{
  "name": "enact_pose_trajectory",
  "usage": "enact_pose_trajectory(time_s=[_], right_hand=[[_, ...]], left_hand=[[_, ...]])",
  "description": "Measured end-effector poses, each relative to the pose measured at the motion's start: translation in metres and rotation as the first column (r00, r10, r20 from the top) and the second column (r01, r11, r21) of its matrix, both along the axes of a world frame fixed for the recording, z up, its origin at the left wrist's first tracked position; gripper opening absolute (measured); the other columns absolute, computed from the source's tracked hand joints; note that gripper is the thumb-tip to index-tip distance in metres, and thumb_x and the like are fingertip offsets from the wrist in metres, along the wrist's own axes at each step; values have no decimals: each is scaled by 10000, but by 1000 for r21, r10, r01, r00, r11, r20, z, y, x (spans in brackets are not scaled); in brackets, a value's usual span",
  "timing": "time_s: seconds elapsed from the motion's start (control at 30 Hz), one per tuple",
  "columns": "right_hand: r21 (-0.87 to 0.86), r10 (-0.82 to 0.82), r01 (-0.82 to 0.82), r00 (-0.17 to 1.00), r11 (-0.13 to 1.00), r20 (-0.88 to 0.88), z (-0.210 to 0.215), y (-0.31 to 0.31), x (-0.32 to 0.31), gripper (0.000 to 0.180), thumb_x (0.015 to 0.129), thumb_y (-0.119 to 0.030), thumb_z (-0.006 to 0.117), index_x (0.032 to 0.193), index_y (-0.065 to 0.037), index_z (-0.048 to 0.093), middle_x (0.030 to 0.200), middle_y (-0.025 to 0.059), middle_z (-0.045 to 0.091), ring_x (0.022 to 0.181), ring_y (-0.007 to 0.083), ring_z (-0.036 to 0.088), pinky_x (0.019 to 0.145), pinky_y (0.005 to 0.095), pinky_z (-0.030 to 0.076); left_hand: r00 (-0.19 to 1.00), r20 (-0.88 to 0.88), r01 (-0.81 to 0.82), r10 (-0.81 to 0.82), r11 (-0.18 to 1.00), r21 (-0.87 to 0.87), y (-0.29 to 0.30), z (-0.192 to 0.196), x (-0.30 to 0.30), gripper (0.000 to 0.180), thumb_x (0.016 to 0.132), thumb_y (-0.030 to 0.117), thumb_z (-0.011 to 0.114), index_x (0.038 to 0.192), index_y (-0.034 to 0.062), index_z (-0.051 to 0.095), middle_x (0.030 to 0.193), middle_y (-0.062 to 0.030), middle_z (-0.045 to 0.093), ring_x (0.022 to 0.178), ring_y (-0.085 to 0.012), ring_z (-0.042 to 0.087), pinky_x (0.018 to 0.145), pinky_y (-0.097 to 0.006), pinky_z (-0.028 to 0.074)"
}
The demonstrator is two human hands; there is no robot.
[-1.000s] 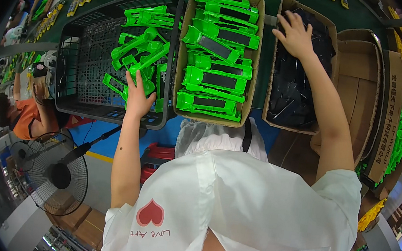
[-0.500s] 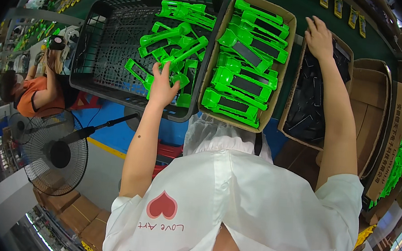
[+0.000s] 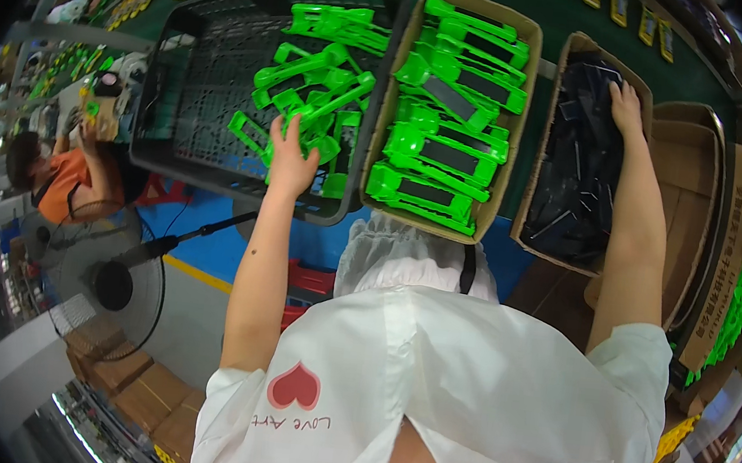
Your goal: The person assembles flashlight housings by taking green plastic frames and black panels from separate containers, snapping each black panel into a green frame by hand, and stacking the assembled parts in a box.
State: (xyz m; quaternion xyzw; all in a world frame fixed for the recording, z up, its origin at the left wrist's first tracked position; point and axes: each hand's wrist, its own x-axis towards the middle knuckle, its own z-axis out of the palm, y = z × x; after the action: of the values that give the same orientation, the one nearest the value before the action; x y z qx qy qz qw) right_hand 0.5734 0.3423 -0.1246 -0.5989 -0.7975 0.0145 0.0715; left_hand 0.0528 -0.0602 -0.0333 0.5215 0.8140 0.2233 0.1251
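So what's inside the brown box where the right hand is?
Flat black pieces lie piled inside the brown box. The right hand covers some, and the box's bottom can't be seen under the pile.

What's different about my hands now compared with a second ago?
Your right hand moved rightward across the cardboard box to the black pieces along its far right side; any grip is unclear. Your left hand stayed at the green parts in the black crate.

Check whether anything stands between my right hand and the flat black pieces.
Nothing visible does: your right hand reaches into the open brown cardboard box, over the flat black pieces; contact is unclear.
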Motion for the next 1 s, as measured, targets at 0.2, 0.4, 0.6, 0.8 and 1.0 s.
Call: enact_pose_trajectory(time_s=[0.2,0.4,0.6,0.8,1.0], right_hand=[[-197,-120,68,956,978,-267,47,-28,-39,489,807,-416,458,1141,-59,487,1114,183,509,1053,308,474,877,347,364],[53,91,-75,754,996,-650,125,-200,-143,238,815,-125,511,1025,-16,542,980,103,576,916,181,546,793,270,411],[-18,239,-333,712,943,-661,139,-315,-229,231,756,-14,525,987,0,524,973,143,541,918,269,521,811,317,394],[-201,288,-568,653,798,-700,149,-346,-294,327,770,-119,561,1058,6,471,955,147,551,874,275,531,753,335,418],[-560,114,-559,762,611,-637,157,-350,-350,609,799,-239,557,1237,55,255,788,137,574,610,229,550,574,314,426]], left_hand=[[926,376,28,31,988,-150,-18,1,0,361,736,123,572,1086,71,501,843,-106,588,722,-201,587,655,-302,460],[951,305,-80,56,995,66,-15,12,-35,230,758,136,570,964,35,579,848,-84,602,752,-157,578,664,-274,457],[956,-199,-166,213,959,231,-23,17,-118,285,660,139,592,922,26,573,995,-156,519,951,-301,486,825,-375,399],[483,-445,-637,754,652,413,-84,18,-172,440,616,158,573,1021,9,483,1152,-233,372,1058,-402,336,843,-489,312],[554,175,-832,814,532,159,-104,22,-157,406,721,-33,467,1117,2,385,1331,-202,25,1195,-417,165,880,-415,324]])
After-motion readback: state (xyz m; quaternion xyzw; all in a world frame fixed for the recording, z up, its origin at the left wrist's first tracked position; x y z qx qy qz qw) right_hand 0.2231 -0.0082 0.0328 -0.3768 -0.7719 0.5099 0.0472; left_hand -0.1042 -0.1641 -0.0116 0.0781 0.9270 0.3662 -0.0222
